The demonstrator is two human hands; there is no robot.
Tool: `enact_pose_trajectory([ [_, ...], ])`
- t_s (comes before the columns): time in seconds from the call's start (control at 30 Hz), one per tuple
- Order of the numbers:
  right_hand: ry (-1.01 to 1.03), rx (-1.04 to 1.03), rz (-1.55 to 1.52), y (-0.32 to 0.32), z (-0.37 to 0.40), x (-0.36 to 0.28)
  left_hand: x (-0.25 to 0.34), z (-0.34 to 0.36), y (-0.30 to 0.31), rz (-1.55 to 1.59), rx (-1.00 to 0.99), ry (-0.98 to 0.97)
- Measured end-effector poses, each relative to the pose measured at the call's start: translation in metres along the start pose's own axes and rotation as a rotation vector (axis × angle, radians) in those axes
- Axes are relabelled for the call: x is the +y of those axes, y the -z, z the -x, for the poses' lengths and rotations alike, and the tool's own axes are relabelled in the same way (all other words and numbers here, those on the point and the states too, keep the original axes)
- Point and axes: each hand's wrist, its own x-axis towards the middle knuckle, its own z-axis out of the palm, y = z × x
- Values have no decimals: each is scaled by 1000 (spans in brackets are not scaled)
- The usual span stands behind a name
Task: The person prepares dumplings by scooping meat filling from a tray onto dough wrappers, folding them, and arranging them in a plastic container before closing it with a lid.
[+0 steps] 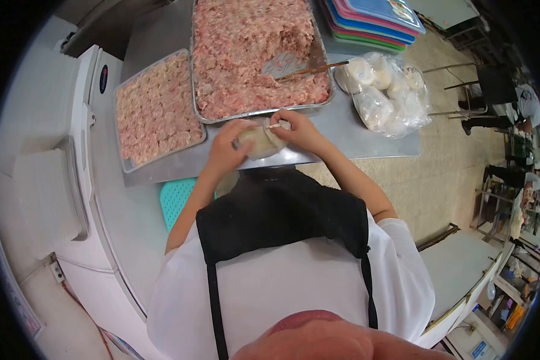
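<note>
A pale, round stack of dough wrappers (259,144) is between my hands, just in front of the large meat tray's near edge. My left hand (229,144) is curled round its left side. On the right, my right hand (297,130) pinches a pale edge at the top of the stack. The large metal tray (194,90) holds ground meat (246,54), and a thin brown stick (312,71) leans across its right side. Left of it lies a smaller tray (121,153) with rows of portioned meat (156,108).
Plastic bags of pale rounds (384,90) sit at the table's right side. Colourful stacked lids (372,24) stand behind them. A white refrigerator (96,180) is at the left, and a turquoise basket (175,201) is below the table (366,141). A dark stool (492,84) stands farther right.
</note>
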Motion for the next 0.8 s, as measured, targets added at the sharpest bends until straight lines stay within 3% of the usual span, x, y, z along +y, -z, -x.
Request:
enact_pose_trajectory([
  [0.03,66,-3,102,6,-1,0,-8,-2,7,-51,5,27],
  [0.13,-41,-47,289,16,-2,-1,-19,-5,19,-102,32,84],
  [0.27,141,64,263,10,-4,11,-15,-14,27,-83,20,144],
  [0.47,241,203,348,4,-13,15,-20,-21,35,-75,-16,188],
  [0.63,78,161,299,7,-23,11,-15,-33,34,-90,-1,268],
  [0.7,53,141,297,10,-24,10,-11,-34,20,-27,47,265],
  [0.8,-6,-27,292,22,-19,-6,1,-28,-8,-140,-61,-4],
])
